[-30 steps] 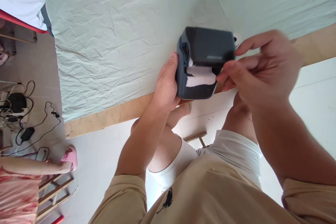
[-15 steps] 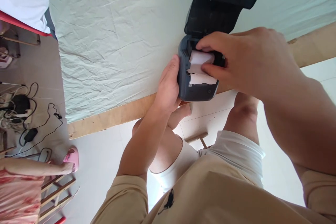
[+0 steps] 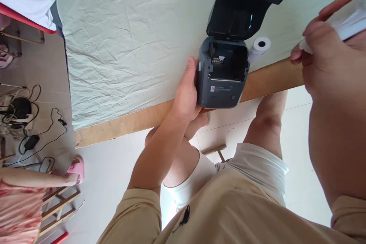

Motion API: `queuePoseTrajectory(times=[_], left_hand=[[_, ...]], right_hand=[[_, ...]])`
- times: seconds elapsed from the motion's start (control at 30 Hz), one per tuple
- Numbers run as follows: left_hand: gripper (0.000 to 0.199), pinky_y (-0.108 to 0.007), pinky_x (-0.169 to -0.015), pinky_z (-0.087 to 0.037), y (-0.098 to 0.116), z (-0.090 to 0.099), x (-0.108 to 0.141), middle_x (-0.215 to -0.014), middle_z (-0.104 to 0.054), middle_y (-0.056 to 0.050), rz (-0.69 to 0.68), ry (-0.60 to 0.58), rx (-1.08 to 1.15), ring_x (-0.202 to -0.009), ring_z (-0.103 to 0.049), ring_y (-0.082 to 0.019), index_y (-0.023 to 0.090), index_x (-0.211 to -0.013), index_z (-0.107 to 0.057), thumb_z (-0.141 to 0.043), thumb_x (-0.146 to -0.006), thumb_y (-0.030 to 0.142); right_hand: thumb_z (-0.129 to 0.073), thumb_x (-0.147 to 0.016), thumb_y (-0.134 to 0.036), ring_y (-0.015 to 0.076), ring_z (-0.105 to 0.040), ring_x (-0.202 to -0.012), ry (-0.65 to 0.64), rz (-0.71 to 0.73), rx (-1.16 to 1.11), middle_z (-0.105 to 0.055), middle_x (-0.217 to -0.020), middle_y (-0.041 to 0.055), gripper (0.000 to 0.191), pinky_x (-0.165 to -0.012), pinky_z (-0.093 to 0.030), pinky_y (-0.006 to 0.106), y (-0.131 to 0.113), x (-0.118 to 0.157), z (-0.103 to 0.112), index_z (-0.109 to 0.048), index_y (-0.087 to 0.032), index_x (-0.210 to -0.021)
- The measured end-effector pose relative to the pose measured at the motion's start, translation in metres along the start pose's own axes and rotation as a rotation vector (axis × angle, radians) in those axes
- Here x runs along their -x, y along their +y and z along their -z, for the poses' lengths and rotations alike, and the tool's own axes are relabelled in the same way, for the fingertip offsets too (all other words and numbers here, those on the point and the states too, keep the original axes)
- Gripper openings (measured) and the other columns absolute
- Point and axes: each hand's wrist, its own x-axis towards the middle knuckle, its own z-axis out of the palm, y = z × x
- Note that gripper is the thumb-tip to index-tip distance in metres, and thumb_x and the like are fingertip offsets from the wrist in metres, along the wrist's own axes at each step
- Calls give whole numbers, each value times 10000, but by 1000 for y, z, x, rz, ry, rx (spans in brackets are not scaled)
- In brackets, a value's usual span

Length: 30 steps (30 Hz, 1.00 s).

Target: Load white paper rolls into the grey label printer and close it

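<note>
A dark grey label printer (image 3: 221, 93) sits at the table's front edge, its black lid (image 3: 243, 4) swung up and its inner bay bare except for a small white scrap. My left hand (image 3: 187, 91) grips the printer's left side. At the right edge of the view, my right hand (image 3: 323, 45) is closed around a white paper piece (image 3: 350, 17), partly cut off by the frame. A white paper roll (image 3: 261, 45) with a dark core lies just right of the printer, touching or close to it.
A pale green cloth (image 3: 128, 45) covers the table, whose wooden edge (image 3: 122, 124) shows in front. At the left are tangled cables (image 3: 23, 118) on the floor, a wooden stool (image 3: 58, 209) and another person's leg in a pink slipper (image 3: 77, 169).
My right hand has left the printer bay and moved right with white paper in it. The bay's paper is gone, and a white roll now shows beside the printer.
</note>
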Motion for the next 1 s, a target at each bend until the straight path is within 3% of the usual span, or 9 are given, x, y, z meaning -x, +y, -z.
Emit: queuePoseTrajectory(times=[0.07, 0.13, 0.23, 0.37, 0.47, 0.53, 0.77, 0.9, 1.0], left_hand=[[555, -316, -907, -701, 0, 1, 0, -805, -733, -20, -7, 8, -1, -1126, -820, -225, 254, -907, -682, -335, -1166, 600], [492, -334, -981, -694, 0, 1, 0, -853, -761, -29, -14, 3, -6, -1206, -803, -243, 254, -907, -682, -397, -1158, 567], [425, -352, -1039, -682, 0, 2, 0, -886, -774, -31, -25, -12, -18, -1271, -787, -259, 256, -902, -674, -445, -1146, 518], [441, -369, -1065, -676, -1, 2, -1, -875, -755, -28, -32, -23, -35, -1285, -782, -257, 260, -908, -666, -408, -1145, 528], [484, -377, -1078, -669, -2, 1, -1, -885, -744, -30, -46, -37, -53, -1276, -781, -249, 255, -915, -670, -362, -1152, 544], [529, -372, -1046, -675, -2, 1, 0, -869, -728, -33, -57, -43, -54, -1242, -789, -246, 251, -921, -678, -328, -1159, 568], [453, -378, -1043, -671, -3, -1, 2, -912, -733, -44, -78, 10, -58, -1280, -771, -265, 260, -952, -692, -446, -1126, 599], [459, -378, -1072, -675, -2, -2, 2, -923, -748, -51, -67, 23, -49, -1325, -759, -270, 267, -967, -696, -451, -1118, 624], [461, -386, -1062, -687, -1, -3, 3, -913, -751, -50, -59, 13, -41, -1339, -763, -285, 261, -963, -700, -506, -1094, 658]], right_hand=[[-889, -763, -478, 190, -584, -511, 51, 12, 130, -518, -690, -30, 470, -509, -451, 394, 12, -4, 0, -452, -310, -798], [-955, -687, -326, 261, -742, -773, 5, 49, 341, -660, -827, 11, 475, -735, -568, 473, 16, -9, 1, -495, -295, -800], [-1014, -606, -258, 312, -750, -1098, -101, 53, 519, -777, -1133, 52, 529, -957, -558, 520, 20, -17, 3, -609, -302, -943], [-1018, -658, -404, 317, -743, -1086, -211, 12, 568, -778, -1184, 36, 767, -946, -563, 538, 24, -15, 14, -619, -382, -1312], [-867, -780, -402, 358, -729, -1230, -104, 407, 471, -754, -1296, 62, 672, -982, -562, 564, 14, 5, 22, -635, -374, -1411], [-744, -829, -322, 330, -740, -1174, -111, 539, 369, -730, -1289, 70, 641, -890, -586, 513, 2, 22, 18, -639, -373, -1459], [-780, -809, -192, 356, -681, -1198, -327, 153, 434, -610, -1358, 162, 733, -1019, -603, 548, -11, 45, -27, -583, -296, -1507], [-717, -796, -151, 290, -699, -1012, -343, 197, 391, -675, -1277, 115, 756, -934, -613, 486, -9, 40, -18, -598, -328, -1521], [-710, -814, -189, 308, -720, -1068, -416, 289, 390, -700, -1281, 124, 733, -933, -616, 486, -9, 41, -12, -612, -321, -1529]])
